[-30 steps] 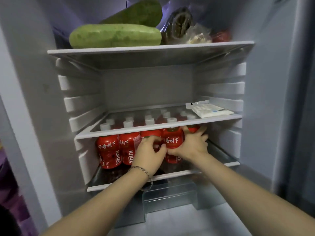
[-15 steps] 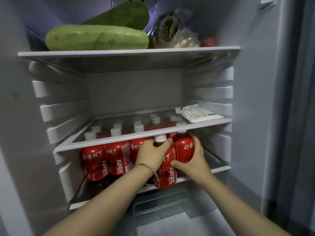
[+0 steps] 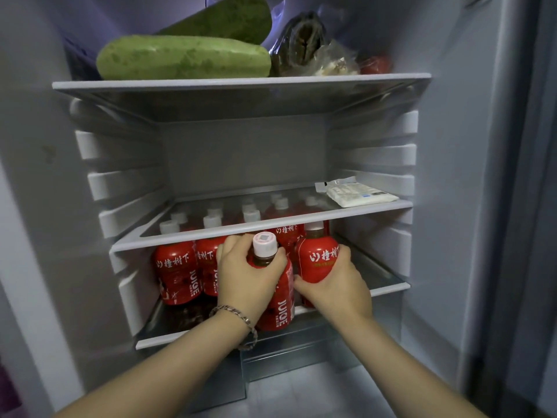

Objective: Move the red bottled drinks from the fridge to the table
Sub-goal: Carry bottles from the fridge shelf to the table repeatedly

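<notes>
Red bottles (image 3: 174, 268) with white caps stand in rows on the lowest shelf (image 3: 388, 289) of the fridge (image 3: 452, 176), their caps showing through the glass shelf (image 3: 331, 214) above.

The left hand (image 3: 247, 276), a bracelet (image 3: 238, 315) on its wrist, grips the left bottle (image 3: 281, 306) round its neck and shoulder. That bottle is at the front edge of the lowest shelf, cap tilted toward the camera. Whether its base is on the shelf or lifted off it, I cannot tell.

The right hand (image 3: 334, 285) holds the right bottle (image 3: 319, 257) from below and behind, fingers curled round its far side and thumb on the near side. It sits just beside the left bottle, a little further back and upright.

Two more bottles stand at the front to the left of the hands.

A white packet (image 3: 358, 196) lies at the right end of the glass shelf. On the top shelf (image 3: 241, 82) lie two green gourds (image 3: 184, 57), with plastic bags (image 3: 304, 40) of food to their right.
</notes>
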`<action>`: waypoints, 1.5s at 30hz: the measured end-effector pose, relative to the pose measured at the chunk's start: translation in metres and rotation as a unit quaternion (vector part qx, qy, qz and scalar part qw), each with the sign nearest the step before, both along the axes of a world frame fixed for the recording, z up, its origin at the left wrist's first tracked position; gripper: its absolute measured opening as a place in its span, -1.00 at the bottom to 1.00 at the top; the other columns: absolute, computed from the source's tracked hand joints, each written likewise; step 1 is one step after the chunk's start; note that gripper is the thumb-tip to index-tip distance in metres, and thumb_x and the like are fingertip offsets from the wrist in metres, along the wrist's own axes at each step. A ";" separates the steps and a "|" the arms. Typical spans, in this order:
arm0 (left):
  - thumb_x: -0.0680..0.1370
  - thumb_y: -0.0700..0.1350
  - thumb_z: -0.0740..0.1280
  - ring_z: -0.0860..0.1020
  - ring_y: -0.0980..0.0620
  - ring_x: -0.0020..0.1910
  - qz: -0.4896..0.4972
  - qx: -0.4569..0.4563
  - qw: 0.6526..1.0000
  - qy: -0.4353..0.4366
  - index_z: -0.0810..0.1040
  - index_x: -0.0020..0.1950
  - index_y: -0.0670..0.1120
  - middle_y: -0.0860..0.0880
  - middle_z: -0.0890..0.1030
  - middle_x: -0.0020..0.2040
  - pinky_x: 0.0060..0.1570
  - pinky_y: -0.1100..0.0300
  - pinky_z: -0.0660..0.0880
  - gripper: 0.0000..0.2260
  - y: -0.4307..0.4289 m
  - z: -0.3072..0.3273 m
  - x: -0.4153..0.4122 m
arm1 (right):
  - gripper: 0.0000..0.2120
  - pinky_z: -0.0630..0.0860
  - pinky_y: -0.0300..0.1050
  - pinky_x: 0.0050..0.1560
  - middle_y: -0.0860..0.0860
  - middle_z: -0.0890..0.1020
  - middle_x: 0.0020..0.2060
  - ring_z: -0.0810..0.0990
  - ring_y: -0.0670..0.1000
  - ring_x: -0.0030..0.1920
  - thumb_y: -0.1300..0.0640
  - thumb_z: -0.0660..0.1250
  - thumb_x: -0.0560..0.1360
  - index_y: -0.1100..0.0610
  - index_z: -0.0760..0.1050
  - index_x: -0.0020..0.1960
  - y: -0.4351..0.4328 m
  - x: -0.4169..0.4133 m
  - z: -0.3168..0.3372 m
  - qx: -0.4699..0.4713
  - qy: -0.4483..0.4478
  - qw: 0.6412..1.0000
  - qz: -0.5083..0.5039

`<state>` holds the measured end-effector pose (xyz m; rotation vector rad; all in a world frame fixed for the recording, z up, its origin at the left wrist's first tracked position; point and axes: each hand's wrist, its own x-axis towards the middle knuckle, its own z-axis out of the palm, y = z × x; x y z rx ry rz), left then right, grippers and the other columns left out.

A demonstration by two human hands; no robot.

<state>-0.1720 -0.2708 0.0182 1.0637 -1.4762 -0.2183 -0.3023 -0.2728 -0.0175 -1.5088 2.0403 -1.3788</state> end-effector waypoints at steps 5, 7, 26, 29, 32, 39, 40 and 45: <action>0.41 -0.07 0.39 0.46 0.15 -0.22 0.028 0.009 0.989 -0.144 0.44 -0.18 -0.02 0.09 0.48 -0.22 -0.30 0.36 0.33 -0.87 0.009 0.012 0.010 | -0.12 0.55 0.01 0.05 0.01 0.52 0.17 0.58 0.09 0.09 -0.24 0.48 0.23 0.02 0.16 0.39 0.007 0.012 -0.006 -0.014 -0.012 0.999 -0.037; 0.43 -0.04 0.35 0.46 0.08 -0.26 0.056 0.003 0.974 -0.221 0.40 -0.16 -0.03 0.07 0.48 -0.27 -0.37 0.29 0.31 -0.86 0.013 0.019 0.013 | -0.14 0.54 -0.02 0.04 0.02 0.51 0.17 0.57 0.10 0.10 -0.21 0.48 0.24 0.04 0.16 0.38 0.010 0.012 -0.004 -0.005 -0.022 0.999 -0.032; 0.61 -0.01 0.10 0.52 0.00 -0.05 0.107 -0.015 0.896 -0.431 0.41 0.17 -0.06 -0.01 0.44 0.10 -0.19 0.23 0.33 -0.77 0.028 0.042 0.036 | -0.44 0.54 0.06 0.14 -0.11 0.57 -0.04 0.59 -0.04 -0.01 -0.12 0.53 0.03 -0.19 0.35 -0.06 0.035 -0.013 -0.001 0.084 -0.111 0.970 0.197; 0.60 -0.03 0.10 0.53 -0.02 0.02 0.107 -0.003 0.893 -0.436 0.40 0.20 -0.04 -0.01 0.50 0.14 -0.14 0.19 0.37 -0.77 0.027 0.047 0.048 | -0.33 0.55 0.01 0.12 -0.15 0.56 0.01 0.58 -0.08 -0.01 0.01 0.58 0.14 -0.21 0.31 0.14 0.042 -0.002 -0.003 0.012 -0.085 0.976 0.200; 0.58 -0.01 0.12 0.54 -0.01 0.01 0.119 -0.006 0.880 -0.460 0.47 0.12 -0.02 0.01 0.57 0.09 -0.14 0.18 0.38 -0.79 0.028 0.046 0.056 | -0.22 0.57 -0.06 0.07 -0.22 0.53 0.00 0.56 -0.15 -0.01 -0.06 0.56 0.12 -0.33 0.23 0.20 0.046 0.008 0.008 -0.034 -0.031 0.970 0.240; 0.22 0.42 0.18 0.53 0.16 -0.26 -0.010 0.078 0.916 -0.393 0.29 0.09 0.23 0.12 0.56 -0.27 -0.22 0.25 0.46 -0.48 0.060 0.062 0.076 | -0.15 0.59 -0.10 0.06 -0.28 0.52 0.04 0.58 -0.16 0.03 -0.18 0.46 0.00 -0.43 0.20 0.22 0.042 0.015 0.030 -0.057 0.081 0.939 0.330; 0.19 0.42 0.19 0.53 0.19 -0.24 -0.023 0.094 0.914 -0.394 0.27 0.08 0.25 0.13 0.56 -0.27 -0.20 0.26 0.47 -0.47 0.063 0.062 0.077 | -0.18 0.60 -0.12 0.06 -0.29 0.53 0.05 0.58 -0.17 0.03 -0.16 0.48 0.02 -0.48 0.20 0.18 0.042 0.017 0.032 -0.057 0.084 0.930 0.353; 0.22 0.42 0.17 0.56 0.22 -0.17 -0.037 0.107 0.930 -0.349 0.42 -0.10 0.15 0.17 0.60 -0.18 -0.13 0.23 0.50 -0.55 0.069 0.053 0.089 | -0.19 0.57 -0.33 0.00 -0.38 0.50 0.02 0.57 -0.27 0.03 -0.02 0.56 0.12 -0.58 0.15 0.08 0.043 0.030 0.027 -0.056 0.120 0.898 0.420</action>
